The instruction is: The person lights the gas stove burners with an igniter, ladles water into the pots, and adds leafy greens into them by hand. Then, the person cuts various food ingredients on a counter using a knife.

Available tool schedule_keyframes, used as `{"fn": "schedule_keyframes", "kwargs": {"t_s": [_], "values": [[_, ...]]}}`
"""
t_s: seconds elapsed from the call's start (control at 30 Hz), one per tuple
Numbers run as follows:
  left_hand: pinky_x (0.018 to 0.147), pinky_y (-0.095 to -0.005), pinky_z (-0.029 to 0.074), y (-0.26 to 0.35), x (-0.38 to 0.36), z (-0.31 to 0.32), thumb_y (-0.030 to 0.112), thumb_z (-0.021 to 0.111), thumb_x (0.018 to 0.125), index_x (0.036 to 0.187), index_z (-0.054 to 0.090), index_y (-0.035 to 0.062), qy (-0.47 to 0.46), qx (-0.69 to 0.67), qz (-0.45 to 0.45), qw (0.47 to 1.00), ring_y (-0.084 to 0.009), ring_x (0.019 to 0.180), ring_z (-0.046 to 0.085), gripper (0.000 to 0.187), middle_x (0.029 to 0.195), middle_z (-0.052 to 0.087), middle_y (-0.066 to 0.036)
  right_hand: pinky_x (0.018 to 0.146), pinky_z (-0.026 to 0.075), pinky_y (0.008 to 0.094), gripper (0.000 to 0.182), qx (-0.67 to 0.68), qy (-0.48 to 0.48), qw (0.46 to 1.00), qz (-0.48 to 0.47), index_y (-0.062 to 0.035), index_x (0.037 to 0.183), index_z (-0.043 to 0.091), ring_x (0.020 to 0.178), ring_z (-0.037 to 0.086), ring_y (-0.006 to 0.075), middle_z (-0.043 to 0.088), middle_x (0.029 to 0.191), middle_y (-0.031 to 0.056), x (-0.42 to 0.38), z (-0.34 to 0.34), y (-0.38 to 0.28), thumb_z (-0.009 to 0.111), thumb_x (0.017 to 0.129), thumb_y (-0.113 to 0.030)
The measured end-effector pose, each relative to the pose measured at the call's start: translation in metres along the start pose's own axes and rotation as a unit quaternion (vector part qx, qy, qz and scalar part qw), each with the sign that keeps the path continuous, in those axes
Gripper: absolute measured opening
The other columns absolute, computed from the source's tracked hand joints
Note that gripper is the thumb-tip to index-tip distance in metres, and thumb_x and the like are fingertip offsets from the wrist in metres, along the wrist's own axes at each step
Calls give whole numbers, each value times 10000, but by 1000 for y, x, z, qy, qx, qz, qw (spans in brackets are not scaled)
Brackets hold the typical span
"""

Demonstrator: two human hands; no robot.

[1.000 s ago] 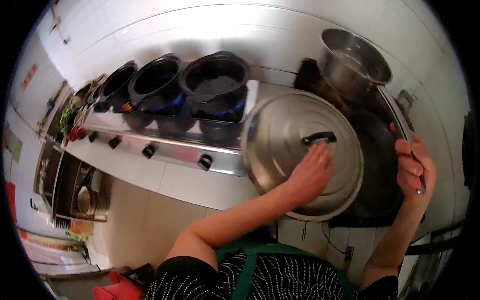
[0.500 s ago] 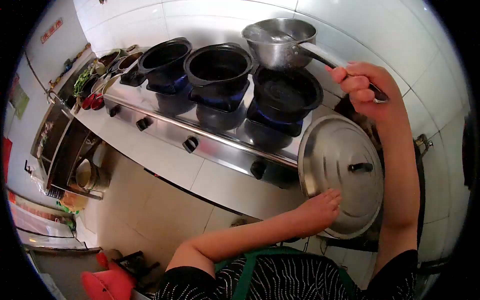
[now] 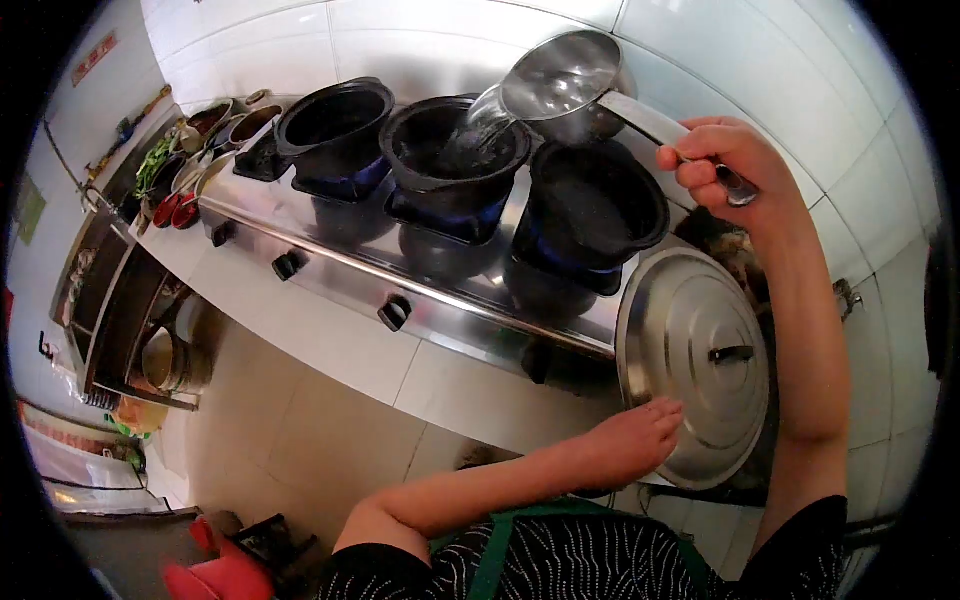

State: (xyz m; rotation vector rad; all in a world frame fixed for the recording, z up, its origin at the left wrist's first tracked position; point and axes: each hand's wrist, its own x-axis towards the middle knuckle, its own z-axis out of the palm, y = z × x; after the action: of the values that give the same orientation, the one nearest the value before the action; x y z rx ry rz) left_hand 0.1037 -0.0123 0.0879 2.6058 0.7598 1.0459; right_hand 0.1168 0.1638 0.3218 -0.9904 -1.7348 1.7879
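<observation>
Right now water streams from the tilted steel ladle (image 3: 560,85), upper centre, into the middle clay pot (image 3: 455,150). Her right hand (image 3: 725,165) is wrapped tight round the ladle's handle. That pot looks only partly filled; the left pot (image 3: 335,120) and right pot (image 3: 600,200) seem unwatered. Lower right, the left hand (image 3: 630,440) rests flat, fingers loosely spread, on the big steel lid (image 3: 700,340).

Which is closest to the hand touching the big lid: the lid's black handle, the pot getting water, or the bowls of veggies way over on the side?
From the left hand:
1. Lid handle, just right of it.
2. Middle black pot, up on the stove.
3. Vegetable bowls, far left end.
</observation>
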Motion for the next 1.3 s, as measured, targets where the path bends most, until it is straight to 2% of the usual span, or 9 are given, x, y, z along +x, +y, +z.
{"fn": "schedule_keyframes", "kwargs": {"t_s": [0.17, 0.23, 0.33, 0.87, 1.07, 1.1, 1.13, 1.23, 1.3], "values": [[1017, -413, 278, -5, -6, 9, 98, 496, 735, 1013, 530, -59, -5, -32, -7, 999, -355, 1171, 374, 321, 1182, 450, -224, 310, 330, 150, 120, -53, 5, 998, -17, 51, 820, 501, 435, 407, 16, 526, 699, 55, 7, 6, 4, 504, 743, -41], [1016, -411, 283, -7, -9, 8, 102, 501, 730, 1005, 536, -53, 17, -34, -9, 999, -353, 1166, 381, 318, 1176, 457, -214, 309, 322, 196, 126, -89, 62, 994, -29, 46, 704, 515, 378, 419, 70, 500, 540, 45, 8, 14, 1, 511, 721, -80], [1012, -412, 291, -8, -10, 4, 110, 506, 726, 994, 542, -48, 25, -42, -11, 999, -348, 1165, 385, 314, 1166, 464, -207, 314, 328, 206, 123, -146, 35, 988, -40, 46, 702, 519, 361, 417, 78, 480, 501, 31, 15, 7, 1, 510, 709, -76], [1009, -402, 301, -12, -10, 0, 120, 501, 738, 972, 553, -35, 31, -60, -19, 997, -339, 1169, 386, 285, 1167, 466, -199, 313, 317, 228, 115, -288, 57, 952, -83, 12, 708, 532, 333, 415, 96, 475, 494, 36, 27, 25, 8, 545, 699, -102], [1008, -398, 302, -11, -7, 10, 119, 497, 744, 964, 561, -30, 16, -46, -31, 998, -332, 1167, 386, 274, 1170, 469, -194, 339, 312, 202, 134, -68, 14, 996, -57, 59, 736, 511, 395, 406, 74, 469, 543, 38, 26, 2, 14, 531, 729, -74], [1006, -395, 305, -10, -5, 10, 115, 495, 748, 962, 561, -33, 14, -44, -26, 999, -333, 1165, 387, 268, 1166, 470, -193, 346, 305, 187, 149, 98, -24, 995, -11, 80, 791, 492, 427, 403, 62, 453, 568, 27, 25, -9, 16, 518, 757, -63], [1004, -392, 308, -8, -3, 10, 110, 494, 751, 959, 561, -37, 10, -44, -22, 999, -334, 1162, 387, 263, 1162, 471, -191, 353, 298, 173, 167, 261, -62, 963, 34, 101, 846, 474, 459, 400, 49, 436, 593, 16, 21, -18, 18, 505, 785, -51], [995, -388, 317, -2, 8, 12, 98, 488, 765, 958, 559, -42, -10, -46, -11, 999, -338, 1158, 388, 249, 1155, 470, -192, 350, 277, 153, 243, 435, -105, 894, 10, 129, 996, 421, 491, 379, 27, 404, 625, -2, -9, -44, 27, 463, 834, -47], [992, -385, 322, 0, 15, 23, 92, 490, 765, 967, 557, -39, -26, -66, -6, 997, -339, 1157, 388, 250, 1153, 468, -193, 347, 277, 152, 279, 415, -84, 905, -44, 132, 1042, 399, 493, 373, 24, 414, 656, 9, -45, -75, 36, 456, 840, -51]]}}
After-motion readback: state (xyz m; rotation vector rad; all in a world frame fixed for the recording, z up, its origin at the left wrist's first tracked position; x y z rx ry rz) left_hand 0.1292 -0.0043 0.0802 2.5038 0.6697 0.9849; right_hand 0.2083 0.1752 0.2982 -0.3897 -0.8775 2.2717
